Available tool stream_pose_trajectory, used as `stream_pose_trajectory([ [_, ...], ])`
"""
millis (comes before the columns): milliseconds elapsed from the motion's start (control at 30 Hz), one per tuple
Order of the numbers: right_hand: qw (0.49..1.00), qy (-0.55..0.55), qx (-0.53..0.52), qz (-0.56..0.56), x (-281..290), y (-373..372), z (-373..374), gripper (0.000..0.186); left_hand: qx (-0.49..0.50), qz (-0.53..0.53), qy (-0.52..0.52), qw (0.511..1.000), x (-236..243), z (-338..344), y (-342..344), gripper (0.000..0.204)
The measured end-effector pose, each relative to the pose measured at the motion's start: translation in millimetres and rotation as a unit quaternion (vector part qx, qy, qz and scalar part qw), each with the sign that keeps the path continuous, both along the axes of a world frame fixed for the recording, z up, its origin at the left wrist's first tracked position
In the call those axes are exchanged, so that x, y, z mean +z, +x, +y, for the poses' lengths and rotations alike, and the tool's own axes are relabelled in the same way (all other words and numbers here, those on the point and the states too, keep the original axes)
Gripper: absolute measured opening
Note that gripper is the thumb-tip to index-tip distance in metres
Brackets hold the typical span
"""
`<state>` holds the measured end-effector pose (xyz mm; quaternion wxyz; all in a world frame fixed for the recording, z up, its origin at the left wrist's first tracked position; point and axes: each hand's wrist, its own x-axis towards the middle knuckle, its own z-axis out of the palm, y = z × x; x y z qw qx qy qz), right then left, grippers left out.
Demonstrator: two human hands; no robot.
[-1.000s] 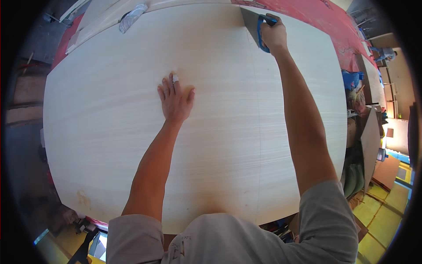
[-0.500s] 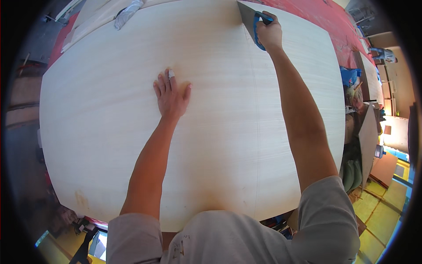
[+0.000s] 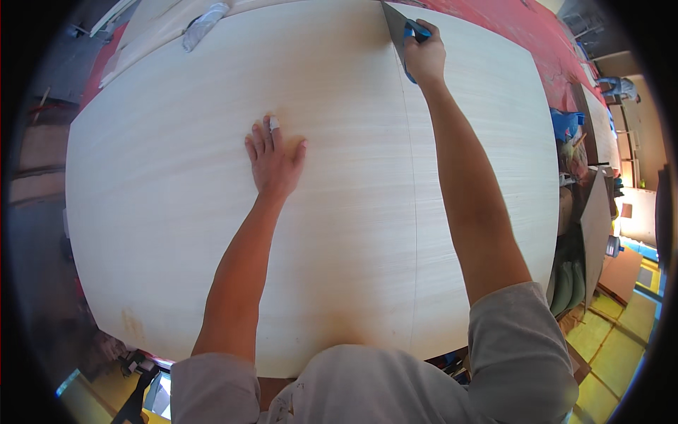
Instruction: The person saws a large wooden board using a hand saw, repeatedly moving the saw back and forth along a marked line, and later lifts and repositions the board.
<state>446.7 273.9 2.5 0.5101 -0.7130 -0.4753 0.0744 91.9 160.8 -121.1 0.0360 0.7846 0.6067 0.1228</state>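
A large pale wood veneer sheet [image 3: 169,177] fills most of the view. My left hand [image 3: 272,159] lies flat on it near the middle, fingers spread, with a white wrap on one fingertip. My right hand [image 3: 426,55] reaches to the sheet's far edge and grips a blue-handled scraper [image 3: 397,28] whose grey blade rests on the sheet. A thin line [image 3: 413,212] runs down the sheet from the blade toward me.
Red floor [image 3: 515,28] lies beyond the sheet's far right. A crumpled plastic piece [image 3: 203,25] sits at the far left edge. To the right are a blue bag [image 3: 565,124], boards and clutter [image 3: 600,233]; yellow floor [image 3: 621,339] at lower right.
My right hand with the scraper has moved farther away along the sheet toward its far edge. My left hand has stayed pressed flat in about the same spot.
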Motion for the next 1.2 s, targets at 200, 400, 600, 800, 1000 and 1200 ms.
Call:
stream_pose_trajectory([
  [200,0.986,-0.11,0.051,0.113,73,-38,-107,0.05,0.018,0.027,0.01,0.999,-10,-3,-31,0.088],
  [400,0.99,-0.057,0.05,0.121,80,-58,-150,0.047,0.017,0.044,0.031,0.998,4,-7,-38,0.085],
  [600,0.998,0.056,0.022,-0.012,-31,36,-4,0.049,-0.019,0.01,0.008,1.0,-6,-7,4,0.086],
  [800,0.993,-0.064,0.048,0.092,61,-45,-159,0.046,0.015,0.024,0.042,0.999,-13,-5,-34,0.087],
  [1000,0.996,-0.01,0.032,0.078,46,-27,-142,0.044,-0.004,0.03,0.024,0.999,8,-7,-19,0.086],
  [1200,1.0,-0.01,-0.009,-0.021,-6,1,-27,0.046,-0.011,-0.004,0.027,1.0,-1,-11,1,0.087],
])
